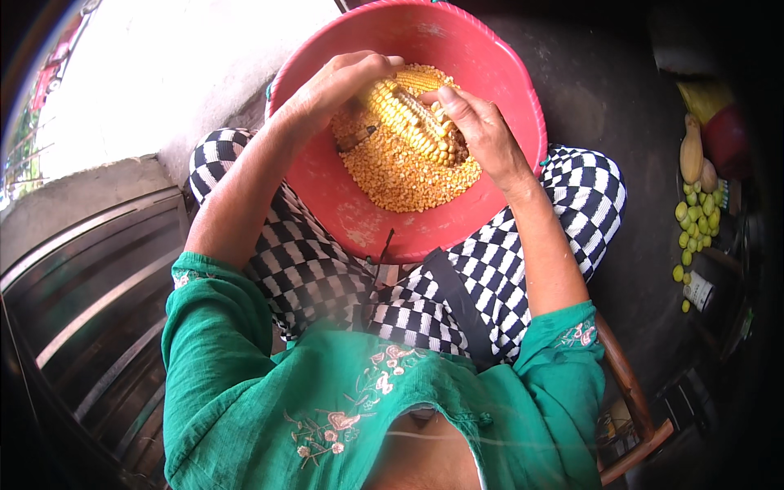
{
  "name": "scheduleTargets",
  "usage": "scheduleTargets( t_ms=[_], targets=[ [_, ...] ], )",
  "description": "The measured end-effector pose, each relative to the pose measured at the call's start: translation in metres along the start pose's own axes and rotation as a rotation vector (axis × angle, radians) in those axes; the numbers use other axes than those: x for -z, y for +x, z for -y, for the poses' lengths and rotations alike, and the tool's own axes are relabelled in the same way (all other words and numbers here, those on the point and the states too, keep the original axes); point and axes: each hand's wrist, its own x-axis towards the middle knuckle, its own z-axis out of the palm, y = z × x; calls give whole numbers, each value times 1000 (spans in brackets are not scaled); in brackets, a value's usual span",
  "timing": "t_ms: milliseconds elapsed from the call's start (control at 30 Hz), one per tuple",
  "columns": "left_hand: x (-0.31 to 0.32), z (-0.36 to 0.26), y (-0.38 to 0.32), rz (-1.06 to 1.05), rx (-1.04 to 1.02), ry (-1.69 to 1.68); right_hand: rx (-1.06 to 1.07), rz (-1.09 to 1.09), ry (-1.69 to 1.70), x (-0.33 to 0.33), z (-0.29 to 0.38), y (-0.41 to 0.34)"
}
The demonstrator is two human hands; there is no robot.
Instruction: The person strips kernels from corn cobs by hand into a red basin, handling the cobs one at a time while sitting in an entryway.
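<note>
Over a red plastic tub (318,184) set between my knees, I have a yellow ear of corn (409,119) in both hands. My left hand (352,73) grips its upper left end, with the fingers reaching over the top. On the other side my right hand (484,125) holds the ear's right side, its thumb raised near a strip where rows of kernels are gone. Loose corn kernels (404,184) cover the bottom of the tub. Behind the held ear lies another ear of corn (422,79). A brown object (355,141), perhaps a tool handle, rests on the kernels at left.
At the right, on the dark floor (576,92), lie several yellow-green fruits (698,217), a tan squash (691,150) and a white can (698,291). A wooden chair part (631,392) stands by my right side. A slatted wooden piece (110,306) is on the left.
</note>
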Motion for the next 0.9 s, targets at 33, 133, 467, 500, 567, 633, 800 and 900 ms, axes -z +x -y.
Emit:
scheduleTargets(
  t_ms=[33, 133, 467, 500, 567, 633, 800, 900],
  targets=[
    [2, 1, 1, -10, 10, -1, 6, 7, 26, 1, 3, 0],
    [6, 2, 1, -79, 20, -78, -116, 95, 78, 9, 19, -2],
    [9, -3, 2, -77, 78, 101, -33, 110, 158, 2, 2, -3],
    [10, -1, 3, -71, 82, 89, -63, 111, 142, 1, 5, -2],
    [14, 5, 5, -58, 89, 63, -125, 113, 109, 1, 11, -2],
    [12, 10, 7, -20, 42, 66, -50, 44, 78, 1, -5, 0],
    [5, 4, 4, -7, 26, 78, -43, 9, -21, 4, -9, 5],
    [4, 4, 3, -2, 37, 97, -61, 36, 8, 2, -1, 2]
  ],
)
